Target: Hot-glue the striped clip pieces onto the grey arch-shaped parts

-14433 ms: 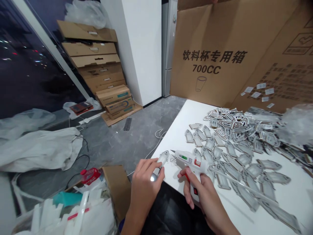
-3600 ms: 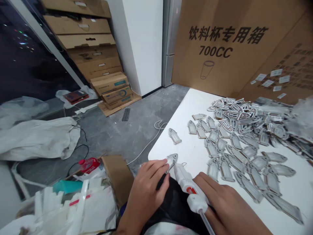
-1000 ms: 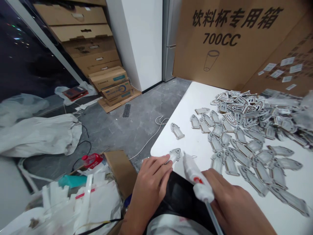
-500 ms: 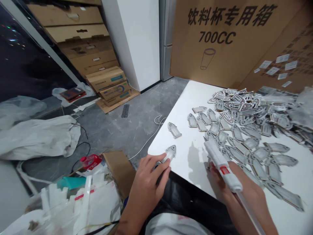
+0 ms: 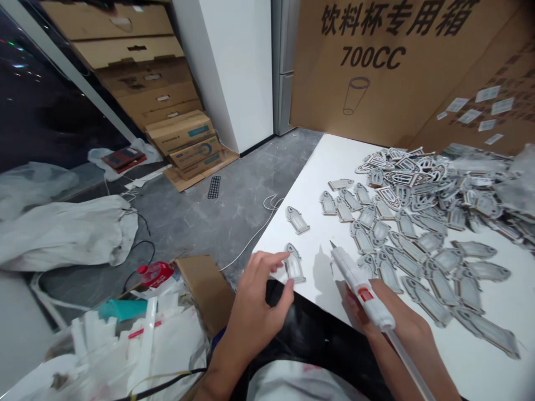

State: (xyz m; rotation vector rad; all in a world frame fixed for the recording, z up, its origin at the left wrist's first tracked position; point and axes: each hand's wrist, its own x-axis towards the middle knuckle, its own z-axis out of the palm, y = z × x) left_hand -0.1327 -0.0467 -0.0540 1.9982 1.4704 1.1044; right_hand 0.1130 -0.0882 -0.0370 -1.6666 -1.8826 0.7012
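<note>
My right hand point(image 5: 407, 320) is wrapped round a white glue gun point(image 5: 355, 281), its dark nozzle pointing up and to the left over the white table. A clear glue stick point(image 5: 407, 359) runs out of the gun's rear. At the table's near left corner, my left hand point(image 5: 257, 309) has its thumb and fingers apart beside a grey, window-shaped cutout piece point(image 5: 295, 267). Its index fingertip is at the piece's left edge; whether it touches, I cannot tell. A second such piece point(image 5: 297, 220) lies farther back. Several more pieces point(image 5: 380, 231) are spread out right of the gun.
A heap of similar pieces point(image 5: 418, 175) covers the back right of the white table point(image 5: 330, 159). Behind stands a large cardboard box point(image 5: 376, 100). At lower left, an open carton point(image 5: 204, 287) holds plastic scraps and a red-capped bottle point(image 5: 156, 274). A cable point(image 5: 251, 242) trails across the floor.
My left fingers have come off the near piece and spread; the piece now sits turned more upright. The glue gun has shifted left and slightly down with my right hand.
</note>
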